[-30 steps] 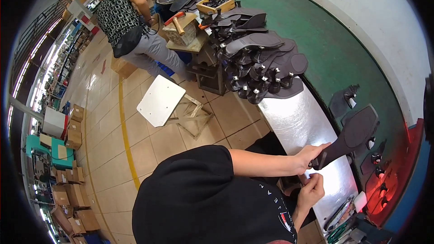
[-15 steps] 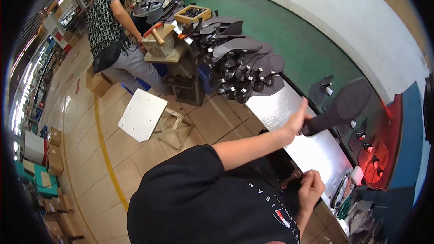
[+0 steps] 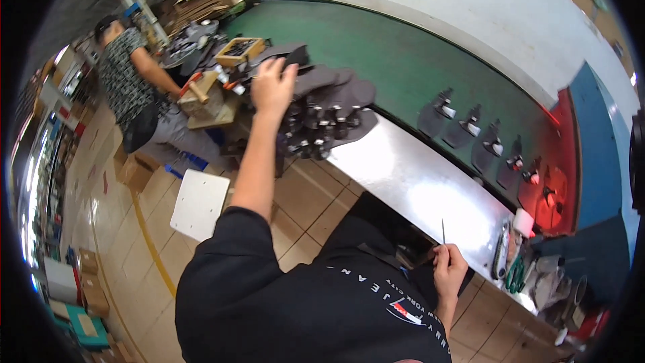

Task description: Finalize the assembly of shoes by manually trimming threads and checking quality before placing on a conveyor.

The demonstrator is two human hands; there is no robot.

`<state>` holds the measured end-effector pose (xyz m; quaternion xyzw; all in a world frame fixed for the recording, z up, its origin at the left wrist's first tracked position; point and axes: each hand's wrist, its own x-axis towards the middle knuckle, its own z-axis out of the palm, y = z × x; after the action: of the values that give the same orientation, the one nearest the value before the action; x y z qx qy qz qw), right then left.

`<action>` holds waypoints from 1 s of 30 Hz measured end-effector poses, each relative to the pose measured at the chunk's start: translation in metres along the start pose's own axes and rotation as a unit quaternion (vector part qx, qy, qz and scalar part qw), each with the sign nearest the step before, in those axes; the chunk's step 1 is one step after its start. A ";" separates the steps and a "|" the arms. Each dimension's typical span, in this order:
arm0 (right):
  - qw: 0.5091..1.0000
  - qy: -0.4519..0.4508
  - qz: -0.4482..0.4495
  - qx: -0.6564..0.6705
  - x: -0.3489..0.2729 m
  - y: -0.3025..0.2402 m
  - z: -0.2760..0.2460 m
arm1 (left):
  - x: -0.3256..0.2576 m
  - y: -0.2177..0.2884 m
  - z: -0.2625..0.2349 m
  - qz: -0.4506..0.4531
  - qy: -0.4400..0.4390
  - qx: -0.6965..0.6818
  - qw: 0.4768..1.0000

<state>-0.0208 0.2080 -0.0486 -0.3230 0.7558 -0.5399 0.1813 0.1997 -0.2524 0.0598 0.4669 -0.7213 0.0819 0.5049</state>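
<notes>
My left hand (image 3: 271,85) is stretched far out to the left and grips a dark flat sole piece (image 3: 290,52) over the top of a pile of similar dark sole pieces (image 3: 329,104). The pile sits at the left end of a shiny metal worktop (image 3: 416,185). My right hand (image 3: 449,270) stays close to my body at the worktop's near edge, pinching a thin pointed metal tool (image 3: 443,232) that stands upright.
Behind the worktop a green conveyor belt (image 3: 396,54) carries several dark pieces (image 3: 463,131). Green-handled scissors (image 3: 514,275) and a white roll (image 3: 523,222) lie at the right end. A co-worker (image 3: 131,87) works by a wooden box (image 3: 238,50). A white board (image 3: 199,203) lies on the tiled floor.
My left hand has carried the dark sole piece from the worktop in front of me away to the pile on the left. My right hand stayed low with the thin tool.
</notes>
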 end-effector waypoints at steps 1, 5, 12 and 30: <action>1.000 0.009 -0.005 -0.003 0.005 0.006 -0.002 | 0.005 -0.002 -0.006 0.022 0.011 0.018 1.000; 0.997 0.058 -0.021 -0.049 0.028 0.014 -0.016 | -0.007 0.055 0.012 0.060 0.005 -0.076 0.995; 0.973 0.130 -0.018 -0.187 0.060 0.016 -0.057 | -0.081 0.198 0.167 0.076 -0.339 -0.294 0.890; 0.894 0.194 -0.111 -0.387 0.067 0.013 -0.070 | -0.141 0.210 0.269 0.105 -0.274 -0.259 0.920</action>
<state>-0.1169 0.2133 -0.0313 -0.3380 0.8847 -0.2728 -0.1694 -0.1274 -0.2119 -0.1082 0.2454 -0.8725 -0.1867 0.3790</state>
